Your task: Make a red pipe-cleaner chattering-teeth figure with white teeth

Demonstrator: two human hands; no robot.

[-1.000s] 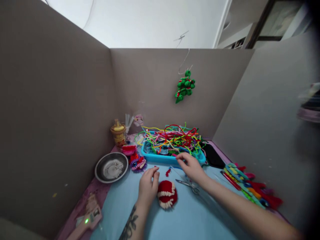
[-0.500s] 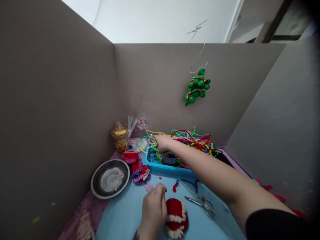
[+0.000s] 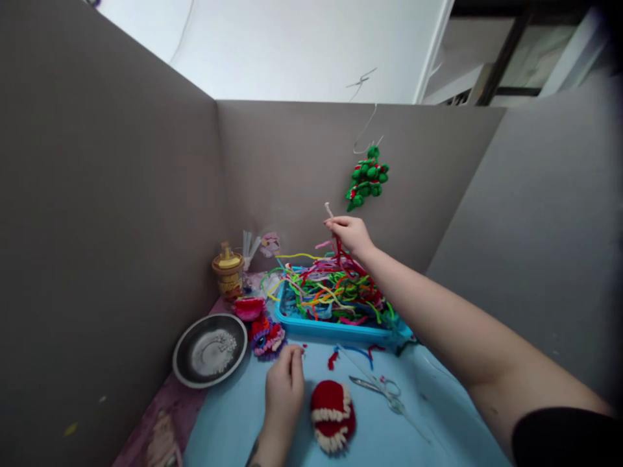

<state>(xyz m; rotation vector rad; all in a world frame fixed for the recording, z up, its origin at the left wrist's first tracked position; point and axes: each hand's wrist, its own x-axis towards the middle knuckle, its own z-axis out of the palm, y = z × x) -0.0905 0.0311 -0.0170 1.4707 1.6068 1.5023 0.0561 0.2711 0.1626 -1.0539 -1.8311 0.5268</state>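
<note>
My right hand (image 3: 348,233) is raised over the blue tray (image 3: 335,332), fingers pinched on a pipe cleaner (image 3: 329,210). Its whitish end sticks up above the fingertips, and red strands trail below the hand into the heap of coloured pipe cleaners (image 3: 331,295). Low over the blue table surface, my left hand (image 3: 285,383) is curled closed; anything inside it is hidden. Just right of it, apart, lies a red fuzzy oval piece (image 3: 333,415) with cream ruffled trim. Scissors (image 3: 389,392) rest farther right, beside short red and blue scraps (image 3: 355,353).
A metal bowl (image 3: 210,350) with small clear bits stands at left. Near it are a red and purple fuzzy piece (image 3: 267,338), a pink one (image 3: 249,307) and a brown-lidded cup (image 3: 228,275). A green fuzzy ornament (image 3: 368,178) hangs on the grey back partition (image 3: 282,168).
My right hand has risen from the tray's left side, moving up and right with a pipe cleaner in it. My left hand now sits farther from the red piece. The view has shifted slightly.
</note>
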